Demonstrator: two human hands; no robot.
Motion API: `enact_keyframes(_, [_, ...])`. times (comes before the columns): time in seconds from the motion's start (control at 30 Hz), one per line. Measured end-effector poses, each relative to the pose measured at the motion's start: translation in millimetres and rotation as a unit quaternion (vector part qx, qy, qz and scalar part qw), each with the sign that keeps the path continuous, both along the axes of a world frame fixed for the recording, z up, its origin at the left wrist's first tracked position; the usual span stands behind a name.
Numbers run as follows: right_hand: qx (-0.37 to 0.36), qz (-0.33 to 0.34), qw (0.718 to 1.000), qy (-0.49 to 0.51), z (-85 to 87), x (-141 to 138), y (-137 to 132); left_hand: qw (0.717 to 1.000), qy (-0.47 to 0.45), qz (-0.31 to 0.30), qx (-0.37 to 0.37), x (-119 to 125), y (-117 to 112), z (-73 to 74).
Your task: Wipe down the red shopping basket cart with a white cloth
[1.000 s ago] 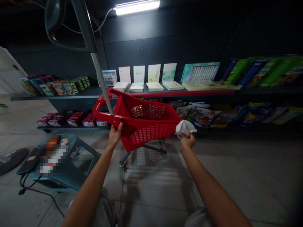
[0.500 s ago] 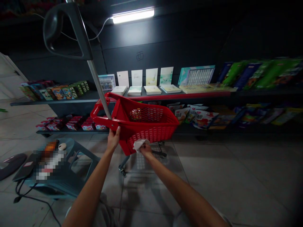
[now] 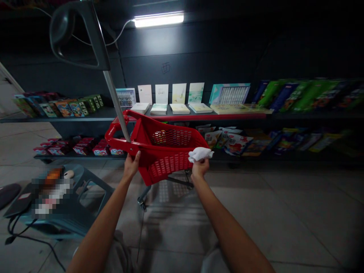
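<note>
A small red shopping cart with perforated plastic sides stands on the floor in front of me, its handle end to the left. My left hand grips the cart's side just below the handle, thumb showing on the outside and the other fingers hidden behind the plastic. Bunched in my right hand is a white cloth, held at the right end of the cart near its upper rim. Whether the cloth touches the plastic is hard to make out.
A grey metal pole with a dark handle rises beside the cart. At lower left, a blue-grey stool bears a dark device with cables. Behind stand shelves with books, boxes and snack bags, under a lit tube lamp.
My right hand has moved the white cloth right and upward, from the cart's lower side to its right end. My left hand keeps its place on the cart. The view has shifted slightly.
</note>
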State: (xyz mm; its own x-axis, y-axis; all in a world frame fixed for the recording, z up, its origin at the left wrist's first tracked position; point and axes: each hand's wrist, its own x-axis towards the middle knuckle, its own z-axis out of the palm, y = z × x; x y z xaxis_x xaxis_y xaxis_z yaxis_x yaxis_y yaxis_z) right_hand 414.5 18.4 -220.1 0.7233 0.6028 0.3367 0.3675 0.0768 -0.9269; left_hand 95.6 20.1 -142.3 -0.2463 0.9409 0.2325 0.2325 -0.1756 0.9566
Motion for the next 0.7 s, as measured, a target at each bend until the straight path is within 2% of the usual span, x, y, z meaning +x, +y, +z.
enact_keyframes(0.07, [-0.008, -0.079, 0.996, -0.033, 15.9, 21.7, -2.1, 1.0, 0.001, 0.004, 0.0, -0.7, -0.8, 1.3])
enact_keyframes(0.1, [-0.011, -0.086, 0.994, -0.06, 23.5, 29.2, -3.4, 1.0, 0.002, 0.006, -0.001, -1.0, -1.2, 1.9])
enact_keyframes(0.2, [-0.032, -0.001, 0.977, -0.211, 42.0, 37.8, -7.0, 1.0, 0.005, 0.012, -0.009, -1.3, -2.0, 3.0])
enact_keyframes(0.27, [-0.069, 0.051, 0.947, -0.309, 50.9, 35.4, -9.7, 1.0, 0.009, 0.014, -0.011, -1.1, -2.3, 3.4])
enact_keyframes(0.33, [-0.109, 0.068, 0.922, -0.366, 58.2, 31.2, -13.2, 1.0, 0.012, 0.015, -0.008, -0.8, -2.7, 3.7])
enact_keyframes(0.5, [-0.162, 0.066, 0.895, -0.411, 72.6, 24.9, -23.7, 1.0, 0.011, 0.027, 0.004, -3.1, -3.6, 1.2])
enact_keyframes(0.7, [-0.153, 0.069, 0.881, -0.442, 79.4, 17.4, -37.9, 0.996, 0.045, 0.073, 0.021, -11.1, -5.9, -10.1])
